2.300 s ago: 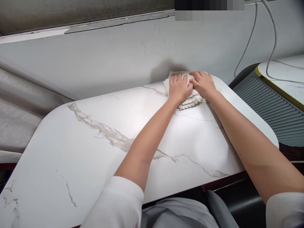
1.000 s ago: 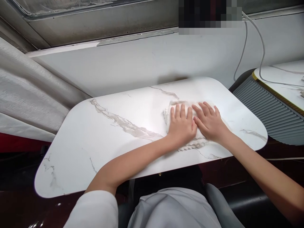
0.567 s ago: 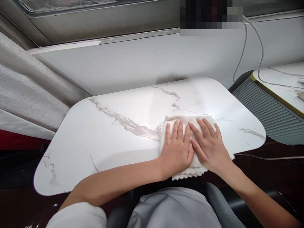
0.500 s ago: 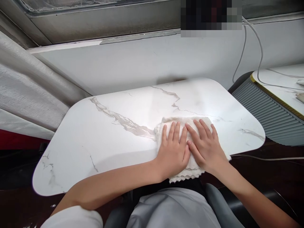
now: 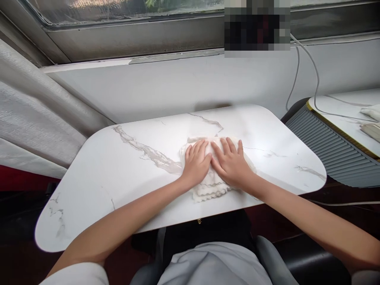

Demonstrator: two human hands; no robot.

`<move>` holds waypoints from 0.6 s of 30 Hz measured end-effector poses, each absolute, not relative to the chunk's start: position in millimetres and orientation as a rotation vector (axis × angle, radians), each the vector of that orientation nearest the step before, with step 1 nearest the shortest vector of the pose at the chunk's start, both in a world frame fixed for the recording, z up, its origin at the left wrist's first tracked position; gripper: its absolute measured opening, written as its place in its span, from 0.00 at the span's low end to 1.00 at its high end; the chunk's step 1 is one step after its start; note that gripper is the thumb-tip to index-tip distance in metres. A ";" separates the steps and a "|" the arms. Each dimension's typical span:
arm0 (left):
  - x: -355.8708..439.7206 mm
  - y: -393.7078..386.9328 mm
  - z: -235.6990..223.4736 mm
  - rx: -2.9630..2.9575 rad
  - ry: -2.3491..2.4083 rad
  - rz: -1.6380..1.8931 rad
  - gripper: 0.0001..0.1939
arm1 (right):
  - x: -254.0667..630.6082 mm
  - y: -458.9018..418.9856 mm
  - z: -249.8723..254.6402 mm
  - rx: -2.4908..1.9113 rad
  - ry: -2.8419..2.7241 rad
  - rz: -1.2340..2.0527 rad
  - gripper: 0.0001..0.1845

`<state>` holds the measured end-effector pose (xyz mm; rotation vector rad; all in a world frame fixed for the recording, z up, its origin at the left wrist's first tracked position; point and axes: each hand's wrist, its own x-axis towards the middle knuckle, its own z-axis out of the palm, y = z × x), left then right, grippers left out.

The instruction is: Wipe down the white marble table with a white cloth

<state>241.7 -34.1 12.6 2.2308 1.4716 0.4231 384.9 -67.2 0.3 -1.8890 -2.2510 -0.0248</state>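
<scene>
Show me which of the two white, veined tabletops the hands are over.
The nearer tabletop: the left hand and right hand lie on a white cloth there. The other tabletop, at the picture's right, has gold trim and a grey ribbed side.

Left hand (image 5: 196,166) plus right hand (image 5: 231,165): two hands
White cloth (image 5: 212,190): one, in several stacked layers, too overlapped to count
Marbled bench (image 5: 142,132) plus ribbed-sided bench (image 5: 334,107): two benches
Pale bundle (image 5: 372,112) plus flat beige item (image 5: 371,132): two things on the ribbed-sided bench
Curtain (image 5: 38,113): one
Window (image 5: 124,11): one
Hanging cable (image 5: 317,77): two strands before the wall (image 5: 154,87)
</scene>
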 end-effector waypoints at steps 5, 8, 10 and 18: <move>249.1 24.4 0.9 2.379 1.540 0.596 0.24 | 383.6 -3.3 -4.3 -1.921 -2.157 -0.027 0.30; 255.3 59.2 -1.0 2.420 1.576 0.642 0.24 | 385.4 32.6 -5.4 -1.945 -2.121 -0.006 0.29; 259.7 79.7 -1.5 2.431 1.591 0.658 0.23 | 387.0 53.8 -5.5 -1.944 -2.092 0.000 0.28; 265.8 124.3 -2.5 2.387 1.650 0.693 0.23 | 392.6 109.3 -7.8 -1.814 -2.032 0.051 0.24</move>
